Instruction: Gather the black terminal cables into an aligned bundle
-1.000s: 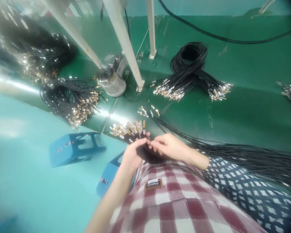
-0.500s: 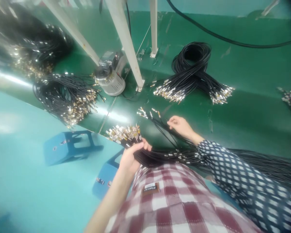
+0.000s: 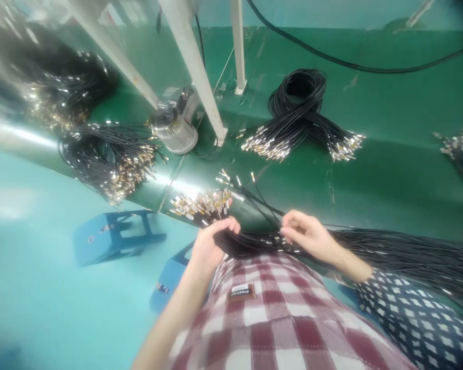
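Observation:
My left hand (image 3: 212, 239) is wrapped round a thick bundle of black cables (image 3: 243, 244), just behind its cluster of silver and gold metal connectors (image 3: 200, 205). To the right, my right hand (image 3: 308, 236) hovers low over the same cables, its fingers curled in a pinch. Whatever is between those fingertips, if anything, is too small to make out. Several loose cables (image 3: 256, 198) with metal tips fan out on the green surface between the hands. Long cable lengths (image 3: 401, 252) run off to the right beneath my right forearm.
On the green surface (image 3: 389, 195) lie a coiled cable bundle (image 3: 299, 110), another bundle (image 3: 111, 159) at left and a blurred pile (image 3: 61, 82) behind it. A grey-white motor-like device (image 3: 175, 131) stands by white metal legs (image 3: 195, 67). Blue stools (image 3: 100, 236) are on the floor.
My right hand has moved right and toward me, from the loose cable ends down to the main cables. My left hand keeps its hold on the bundle. The view has shifted slightly.

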Motion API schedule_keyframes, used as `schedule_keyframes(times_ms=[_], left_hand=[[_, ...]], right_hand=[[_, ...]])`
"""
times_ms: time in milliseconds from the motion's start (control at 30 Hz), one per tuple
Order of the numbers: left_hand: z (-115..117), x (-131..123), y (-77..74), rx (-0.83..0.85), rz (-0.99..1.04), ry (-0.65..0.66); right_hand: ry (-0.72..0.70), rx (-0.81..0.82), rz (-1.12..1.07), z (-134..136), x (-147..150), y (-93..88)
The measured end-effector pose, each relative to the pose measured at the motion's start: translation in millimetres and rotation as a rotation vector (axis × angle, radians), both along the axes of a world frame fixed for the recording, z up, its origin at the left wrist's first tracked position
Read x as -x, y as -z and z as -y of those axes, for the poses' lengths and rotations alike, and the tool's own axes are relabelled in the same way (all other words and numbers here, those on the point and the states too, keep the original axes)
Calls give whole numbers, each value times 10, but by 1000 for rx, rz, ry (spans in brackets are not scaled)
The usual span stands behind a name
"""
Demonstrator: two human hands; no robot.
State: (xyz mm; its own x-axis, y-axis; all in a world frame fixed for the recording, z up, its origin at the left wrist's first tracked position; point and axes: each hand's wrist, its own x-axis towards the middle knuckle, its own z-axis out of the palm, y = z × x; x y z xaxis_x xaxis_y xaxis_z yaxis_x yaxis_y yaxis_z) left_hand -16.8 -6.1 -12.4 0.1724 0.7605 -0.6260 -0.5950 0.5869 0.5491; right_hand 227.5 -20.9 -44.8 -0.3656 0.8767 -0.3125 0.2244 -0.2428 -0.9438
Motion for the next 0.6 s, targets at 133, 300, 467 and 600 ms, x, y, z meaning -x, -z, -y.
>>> schedule_keyframes(times_ms=[133, 300, 467, 600], left_hand=[[36, -1, 11, -16, 8, -20], [65, -6, 2, 4, 4, -18], [59, 6, 6, -1, -31, 17], [69, 34, 31, 0, -29, 46]], right_hand=[[-222, -30, 64, 104, -24, -80], [-300, -114, 171, -57, 194, -219], [-140, -214, 215, -354, 744, -456], [-172, -240, 359, -395, 810, -575]])
